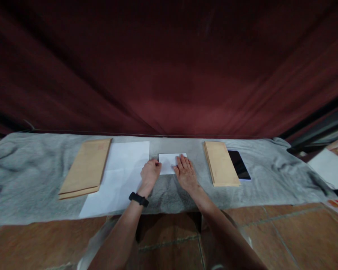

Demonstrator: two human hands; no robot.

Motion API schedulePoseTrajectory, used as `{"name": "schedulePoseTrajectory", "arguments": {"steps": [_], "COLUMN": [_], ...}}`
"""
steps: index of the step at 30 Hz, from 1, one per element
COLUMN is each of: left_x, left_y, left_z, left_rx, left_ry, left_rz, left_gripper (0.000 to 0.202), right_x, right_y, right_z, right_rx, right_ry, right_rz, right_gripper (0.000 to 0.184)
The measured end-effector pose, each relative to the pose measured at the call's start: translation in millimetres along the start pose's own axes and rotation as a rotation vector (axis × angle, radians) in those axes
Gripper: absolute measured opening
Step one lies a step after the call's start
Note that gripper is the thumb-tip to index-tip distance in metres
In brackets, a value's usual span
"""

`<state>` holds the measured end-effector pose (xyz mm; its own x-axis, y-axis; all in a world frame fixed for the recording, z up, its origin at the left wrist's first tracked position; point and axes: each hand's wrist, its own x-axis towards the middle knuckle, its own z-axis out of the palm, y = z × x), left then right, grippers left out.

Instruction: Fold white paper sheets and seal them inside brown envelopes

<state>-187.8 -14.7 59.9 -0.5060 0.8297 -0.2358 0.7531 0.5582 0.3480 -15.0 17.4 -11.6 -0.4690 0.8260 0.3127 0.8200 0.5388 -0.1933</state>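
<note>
A small white folded sheet of paper [168, 164] lies flat on the grey cloth between my hands. My left hand [151, 172], with a black band on its wrist, is closed at the paper's left edge, thumb and finger pinched there. Over the paper's right part, my right hand [186, 173] lies flat with fingers stretched out. Just left of my left hand are large white sheets [121, 180], partly under a stack of brown envelopes [86, 167].
Another stack of brown envelopes [222, 163] lies to the right, beside a dark-screened tablet or phone [239, 165]. Grey cloth [273, 176] covers the long surface. A dark red curtain [169, 75] hangs behind it. Tiled floor [298, 232] shows in front.
</note>
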Motion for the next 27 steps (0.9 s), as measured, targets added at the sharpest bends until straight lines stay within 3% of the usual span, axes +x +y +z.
{"name": "schedulePoseTrajectory", "arguments": {"steps": [7, 11, 13, 16, 18, 20, 23, 27], "left_x": [-8.0, -13.9, -18.0, -24.3, -27.2, -28.7, -29.3, -31.1], "left_y": [2.6, 5.4, 8.5, 14.5, 17.1, 17.0, 13.5, 11.0], "left_z": [3.0, 4.2, 9.4, 27.2, 43.3, 58.0, 70.7, 72.4], "left_rx": [0.075, 0.121, 0.116, 0.063, 0.018, 0.026, 0.091, 0.167], "left_ry": [0.048, 0.134, 0.229, 0.331, 0.331, 0.303, 0.242, 0.196], "left_rz": [0.030, 0.060, 0.137, 0.398, 0.566, 0.634, 0.616, 0.557], "left_gripper": [0.029, 0.031, 0.032, 0.035, 0.041, 0.049, 0.059, 0.060], "right_x": [-0.1, 0.2, 0.7, 1.0, 0.6, 0.1, -0.4, -1.1], "right_y": [-3.0, -3.4, -3.3, -2.8, -2.0, -1.0, 0.4, 2.6], "right_z": [-2.2, -2.7, -2.8, -3.2, -3.6, -3.6, -2.9, -2.9], "right_rx": [-0.030, -0.028, -0.020, -0.018, -0.028, -0.038, -0.039, -0.027], "right_ry": [-0.009, -0.027, -0.035, -0.062, -0.093, -0.114, -0.118, -0.108], "right_rz": [0.013, 0.019, 0.019, 0.022, 0.019, 0.021, 0.029, 0.031], "right_gripper": [0.053, 0.054, 0.054, 0.055, 0.053, 0.053, 0.052, 0.051]}}
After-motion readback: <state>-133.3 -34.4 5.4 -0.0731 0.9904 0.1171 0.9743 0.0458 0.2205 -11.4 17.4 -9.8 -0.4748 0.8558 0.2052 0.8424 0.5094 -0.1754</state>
